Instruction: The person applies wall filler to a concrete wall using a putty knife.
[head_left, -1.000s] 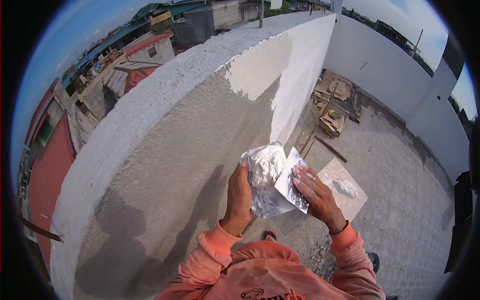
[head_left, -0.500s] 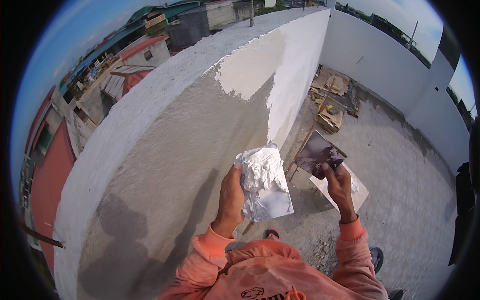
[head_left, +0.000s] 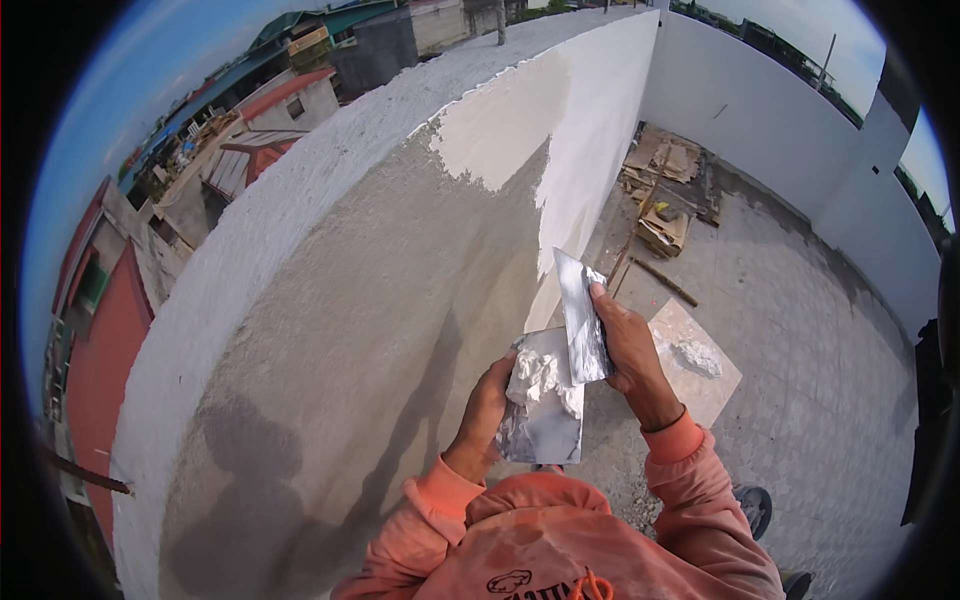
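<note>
Beside the partly coated wall (head_left: 330, 350), both arms reach forward from the body, elbows bent, the forearms angled inward so that the hands meet low in front of the chest. The left hand (head_left: 487, 408) clasps the left edge of a flat metal plate (head_left: 540, 442), its thumb near the upper left corner and its other fingers mostly hidden. The right hand (head_left: 630, 345) is higher, pinching a metal blade (head_left: 579, 315) by its right edge, the uppermost digit pointing up along it; the rest of its grip is hard to see. The blade stands steeply tilted, its lower end overlapping the plate's right edge in this view; whether they touch cannot be told.

The plate is a grey, roughly rectangular sheet, smeared across its lower part, with a lumpy heap of white paste (head_left: 540, 376) on its upper half. The blade is silvery and streaked, with white residue near the right hand. Beyond the right forearm lies a pale square board (head_left: 700, 400) with another small mound of paste on it.

Across the front of the orange sweatshirt (head_left: 545, 525) run a dark outlined emblem and partial lettering, cut by folds and an orange drawstring (head_left: 592, 583).
</note>
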